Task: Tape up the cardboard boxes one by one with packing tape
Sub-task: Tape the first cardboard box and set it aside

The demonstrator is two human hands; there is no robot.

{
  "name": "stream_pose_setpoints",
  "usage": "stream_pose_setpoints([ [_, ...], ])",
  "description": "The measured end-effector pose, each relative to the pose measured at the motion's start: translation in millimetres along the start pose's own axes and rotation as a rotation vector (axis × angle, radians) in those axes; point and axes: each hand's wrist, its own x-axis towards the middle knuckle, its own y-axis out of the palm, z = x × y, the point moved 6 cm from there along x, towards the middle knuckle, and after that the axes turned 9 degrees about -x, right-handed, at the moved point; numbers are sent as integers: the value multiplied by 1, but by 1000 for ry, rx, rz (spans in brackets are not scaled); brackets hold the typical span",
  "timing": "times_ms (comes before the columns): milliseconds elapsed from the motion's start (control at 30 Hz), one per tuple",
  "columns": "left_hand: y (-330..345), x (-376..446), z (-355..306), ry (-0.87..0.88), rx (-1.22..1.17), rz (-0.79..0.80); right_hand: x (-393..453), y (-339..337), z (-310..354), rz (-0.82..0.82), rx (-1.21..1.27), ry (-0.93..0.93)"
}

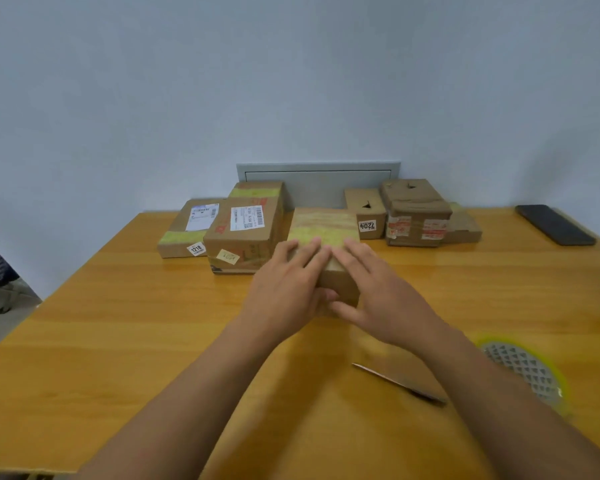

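Head view: my left hand (284,282) and right hand (374,292) both lie flat on the near part of a small cardboard box (326,233) at the middle of the orange wooden table (118,341). Fingers of both hands are straight and spread, pressing down on the yellowish tape strip (321,233) across the box top; neither hand grips anything. Both thumbs reach down the box's near face.

Left of this box stand 3 taped boxes: a large one with a shipping label (245,237), a flat one marked 1218 (187,230), and 1 behind (257,190). Right of it sit a box marked 7204 (366,213), a crumpled box (414,213) and a low flat box (463,226).

A knife (399,384) lies on the table near my right forearm. A roll of yellow tape (527,372) lies flat by the right edge. A dark phone (555,225) rests at the far right corner.
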Motion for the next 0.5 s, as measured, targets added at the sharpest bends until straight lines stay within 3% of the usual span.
stream_pose_setpoints([
  [167, 24, 47, 16, -49, -73, 36, 52, 10, -27, 151, -143, 29],
  [400, 53, 42, 38, -115, -134, -253, 112, 31, -55, 187, -170, 6],
  [500, 93, 24, 44, -189, -165, -77, 134, 44, -62, 188, -199, 27],
])
